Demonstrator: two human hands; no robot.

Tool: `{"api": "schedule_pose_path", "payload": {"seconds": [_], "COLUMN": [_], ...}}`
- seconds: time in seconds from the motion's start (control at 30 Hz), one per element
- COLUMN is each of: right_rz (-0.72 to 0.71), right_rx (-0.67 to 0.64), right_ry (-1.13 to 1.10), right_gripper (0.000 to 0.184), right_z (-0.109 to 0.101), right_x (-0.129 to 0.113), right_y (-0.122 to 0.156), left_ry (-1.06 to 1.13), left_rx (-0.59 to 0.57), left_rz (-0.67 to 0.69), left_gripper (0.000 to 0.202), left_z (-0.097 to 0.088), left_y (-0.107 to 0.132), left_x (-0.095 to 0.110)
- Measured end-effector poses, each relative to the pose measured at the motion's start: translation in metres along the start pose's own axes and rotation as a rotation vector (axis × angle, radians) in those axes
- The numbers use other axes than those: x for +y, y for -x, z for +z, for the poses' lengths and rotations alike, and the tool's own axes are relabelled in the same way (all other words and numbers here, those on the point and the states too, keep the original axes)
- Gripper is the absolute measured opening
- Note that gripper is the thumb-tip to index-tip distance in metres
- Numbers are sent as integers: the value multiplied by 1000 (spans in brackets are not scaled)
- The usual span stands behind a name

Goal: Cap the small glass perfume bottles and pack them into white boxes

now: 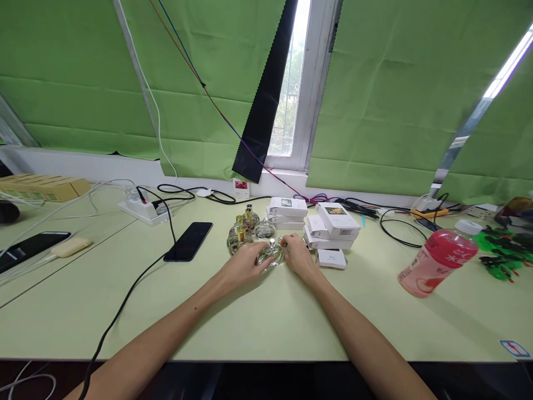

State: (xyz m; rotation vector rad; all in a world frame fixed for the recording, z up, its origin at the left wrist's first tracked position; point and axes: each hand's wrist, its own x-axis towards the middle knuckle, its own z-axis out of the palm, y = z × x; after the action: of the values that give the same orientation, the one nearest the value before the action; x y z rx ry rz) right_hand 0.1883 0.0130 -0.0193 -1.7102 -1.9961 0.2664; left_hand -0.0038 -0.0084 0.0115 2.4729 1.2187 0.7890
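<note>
My left hand (249, 261) is closed around the side of a clear round glass perfume bottle (276, 259), which stands upright on the table with its short nozzle showing. Just to the right, my right hand (297, 254) is closed in a pinch beside the bottle's neck. A small silvery bit shows at its fingertips, too small to name. Behind my left hand several perfume bottles (234, 242) cluster, some with gold tops. Another clear bottle (265, 229) stands beyond the held one. A small white box (331, 259) lies right of my right hand.
White boxes are stacked behind (287, 208) and to the right (339, 222). A dark phone (189, 241) lies on the left, near a black cable (137, 283) and a power strip (144, 211). A pink drink bottle (435, 264) tilts at the right.
</note>
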Motion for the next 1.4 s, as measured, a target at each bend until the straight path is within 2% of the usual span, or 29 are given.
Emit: {"api": "schedule_pose_path", "payload": {"seconds": [0.6, 0.73, 0.83, 1.03, 1.2, 1.3, 1.4], "right_rz": [-10, -38, -82, -210, -254, -188, -5], "right_rx": [57, 128, 237, 432, 528, 518, 406], "right_ry": [-23, -72, -154, -359, -462, -603, -901], "right_gripper": [12, 11, 14, 37, 33, 30, 31], "right_z": [5, 5, 2, -2, -4, -7, -8], "right_x": [5, 5, 3, -6, -14, -19, -21], "right_y": [-3, -4, -4, -1, 2, 4, 4], "left_ry": [-45, -45, -42, -5, -6, 0, -8], "left_rx": [-19, -15, -13, -7, -17, -22, -31], "left_rz": [11, 11, 4, 9, 5, 5, -1], "left_gripper": [26, 26, 25, 28, 28, 27, 26], "left_z": [1, 0, 0, 0, 1, 0, 0], "left_y": [0, 0, 1, 1, 0, 0, 0], "left_x": [-2, -1, 1, -1, -2, -1, 0]}}
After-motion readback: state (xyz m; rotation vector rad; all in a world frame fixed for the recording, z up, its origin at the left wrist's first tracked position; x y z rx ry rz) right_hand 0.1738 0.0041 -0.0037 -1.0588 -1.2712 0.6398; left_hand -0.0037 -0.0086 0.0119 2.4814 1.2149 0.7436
